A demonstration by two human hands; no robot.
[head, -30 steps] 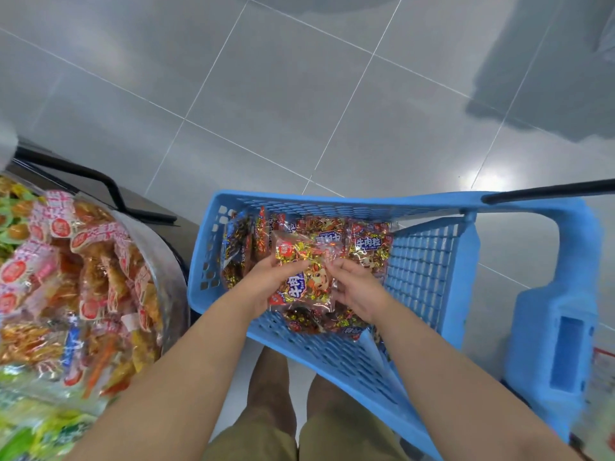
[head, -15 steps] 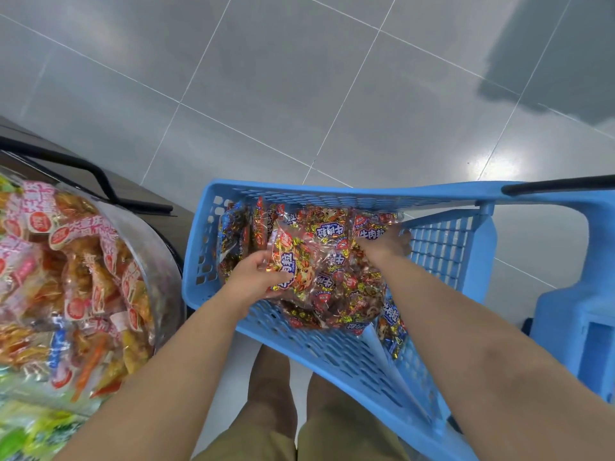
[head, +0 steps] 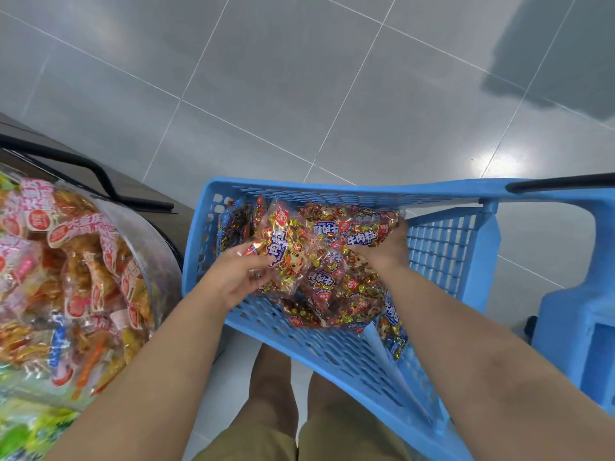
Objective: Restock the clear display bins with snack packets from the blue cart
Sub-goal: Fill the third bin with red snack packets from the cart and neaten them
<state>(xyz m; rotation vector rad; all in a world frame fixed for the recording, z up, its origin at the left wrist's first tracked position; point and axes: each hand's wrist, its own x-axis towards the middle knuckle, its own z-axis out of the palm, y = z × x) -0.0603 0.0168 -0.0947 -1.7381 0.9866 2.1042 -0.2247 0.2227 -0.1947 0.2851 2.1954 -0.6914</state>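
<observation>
Glossy grey floor tiles (head: 266, 78) are filling the upper part of the view, with pale grout lines running slantwise across them. A bright glare (head: 499, 161) is shining on the tiles at right, and a dark shadow (head: 549, 61) is lying above it. A bent black metal bar (head: 100, 176) is resting along a brown ledge (head: 139, 191) at left, while khaki shorts (head: 332, 437) are showing at the bottom edge.

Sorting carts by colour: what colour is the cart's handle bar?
The handle bar is black, against the blue cart; head view shows it.

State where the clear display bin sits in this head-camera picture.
In the head view, the clear display bin stands at the left edge, full of pink-labelled packets, directly left of the blue cart.
</observation>
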